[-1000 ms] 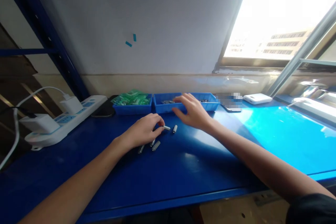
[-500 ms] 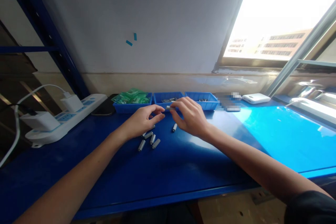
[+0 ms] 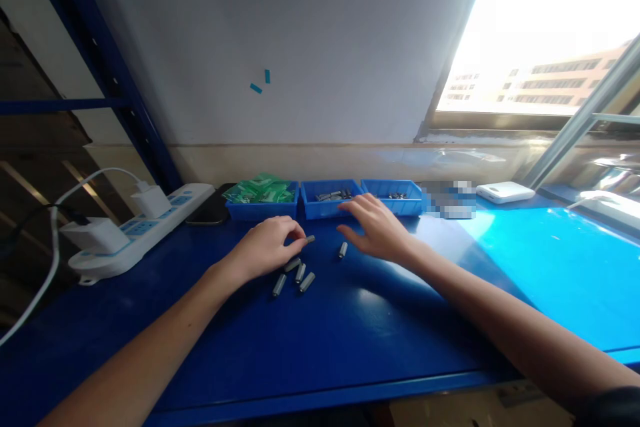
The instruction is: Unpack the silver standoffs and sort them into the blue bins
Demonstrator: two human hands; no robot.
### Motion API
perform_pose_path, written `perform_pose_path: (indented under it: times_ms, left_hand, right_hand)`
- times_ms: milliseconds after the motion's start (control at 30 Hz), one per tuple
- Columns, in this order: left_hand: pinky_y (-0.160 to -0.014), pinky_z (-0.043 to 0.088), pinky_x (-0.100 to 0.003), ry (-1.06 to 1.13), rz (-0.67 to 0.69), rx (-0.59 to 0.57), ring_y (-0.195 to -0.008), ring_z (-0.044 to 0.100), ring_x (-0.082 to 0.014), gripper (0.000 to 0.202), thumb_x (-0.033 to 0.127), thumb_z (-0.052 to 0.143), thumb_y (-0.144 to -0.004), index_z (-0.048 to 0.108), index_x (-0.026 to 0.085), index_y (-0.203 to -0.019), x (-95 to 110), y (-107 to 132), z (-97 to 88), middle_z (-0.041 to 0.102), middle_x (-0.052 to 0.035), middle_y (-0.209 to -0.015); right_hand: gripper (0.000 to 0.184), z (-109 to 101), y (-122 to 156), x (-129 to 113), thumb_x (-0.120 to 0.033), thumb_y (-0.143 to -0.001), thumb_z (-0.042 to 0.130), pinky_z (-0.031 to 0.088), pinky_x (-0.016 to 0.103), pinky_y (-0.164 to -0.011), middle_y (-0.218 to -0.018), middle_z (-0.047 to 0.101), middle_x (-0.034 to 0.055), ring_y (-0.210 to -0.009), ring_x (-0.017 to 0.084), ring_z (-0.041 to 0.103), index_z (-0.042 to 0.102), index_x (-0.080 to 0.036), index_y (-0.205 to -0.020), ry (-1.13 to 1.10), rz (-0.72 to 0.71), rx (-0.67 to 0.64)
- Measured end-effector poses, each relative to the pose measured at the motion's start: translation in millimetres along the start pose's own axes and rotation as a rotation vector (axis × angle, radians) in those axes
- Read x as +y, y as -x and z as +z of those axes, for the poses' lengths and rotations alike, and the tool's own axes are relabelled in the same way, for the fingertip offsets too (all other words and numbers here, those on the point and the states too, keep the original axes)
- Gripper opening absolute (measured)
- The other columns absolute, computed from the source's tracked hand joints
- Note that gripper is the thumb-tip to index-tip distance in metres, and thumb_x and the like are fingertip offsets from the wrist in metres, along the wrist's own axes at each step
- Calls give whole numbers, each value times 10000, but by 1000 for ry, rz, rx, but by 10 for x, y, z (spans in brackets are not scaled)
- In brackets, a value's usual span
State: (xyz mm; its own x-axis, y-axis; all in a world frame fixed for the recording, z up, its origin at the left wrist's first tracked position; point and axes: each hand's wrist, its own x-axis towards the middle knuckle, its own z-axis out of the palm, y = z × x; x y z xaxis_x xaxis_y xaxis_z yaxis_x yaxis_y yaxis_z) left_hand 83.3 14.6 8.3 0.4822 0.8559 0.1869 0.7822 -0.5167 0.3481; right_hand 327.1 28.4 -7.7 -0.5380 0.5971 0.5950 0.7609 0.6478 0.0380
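Observation:
A small metal hex standoff (image 3: pixel 311 239) sticks out from between the thumb and fingers of my left hand (image 3: pixel 270 243), which is closed on it just above the table. My right hand (image 3: pixel 377 227) has its thumb and fingers apart and holds nothing. Under its thumb side a single standoff (image 3: pixel 343 250) lies on the blue table (image 3: pixel 360 333). Several more standoffs (image 3: pixel 300 272) lie loose below my left hand. Behind my hands, the middle blue bin (image 3: pixel 320 211) contains metal pieces; my right fingers partly overlap its right edge in view.
A left blue bin (image 3: pixel 250 212) is heaped with green packets (image 3: pixel 265 188). The right blue bin (image 3: pixel 407 205) contains small metal parts. A white power strip (image 3: pixel 110 260) with chargers and a dark phone (image 3: pixel 207 213) lie at left. A white box (image 3: pixel 505 192) sits back right.
The hex standoff has passed from my right hand to my left. My right fingers have opened and moved away from my left hand. The view has shifted slightly.

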Motion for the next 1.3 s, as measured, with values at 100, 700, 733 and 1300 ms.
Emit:
perform_pose_path:
  times_ms: [100, 700, 733, 1300]
  left_hand:
    - [-730, 461, -281, 180, 19, 25, -848, 623, -197, 338, 475, 500, -864, 685, 196, -911, 39, 7, -45, 696, -47, -929]
    - [-555, 370, -268, -12, -174, -291, -680, 609, -207, 440, 633, 486, -809, 636, 243, -948, -71, 156, -271, 676, -30, -786]
    - [-549, 357, -269, -63, -185, -325, -684, 608, -213, 425, 627, 484, -808, 635, 244, -913, -73, 161, -258, 677, -38, -796]
    - [-670, 409, -279, -175, -125, -319, -860, 606, -217, 313, 448, 541, -803, 595, 251, -1041, -131, 97, -157, 663, -34, -992]
  right_hand:
    - [262, 7, 36, -220, -359, -932, 513, 391, 344, -754, -953, 629, 87, -910, 227, 528, 589, -174, -1101, -1, -186, -38]
    - [178, -652, -159, -270, -387, -937, 482, 423, 322, -611, -689, 592, 22, -618, 172, 546, 575, -235, -931, -8, 8, 728]
    - [205, -650, -172, -199, -405, -939, 469, 430, 323, -621, -695, 598, 23, -634, 179, 562, 579, -233, -962, 25, 95, 691]
    - [313, 50, 58, -498, -362, -909, 549, 449, 336, -826, -989, 679, 80, -920, 223, 600, 612, -168, -1147, -158, 43, -210]
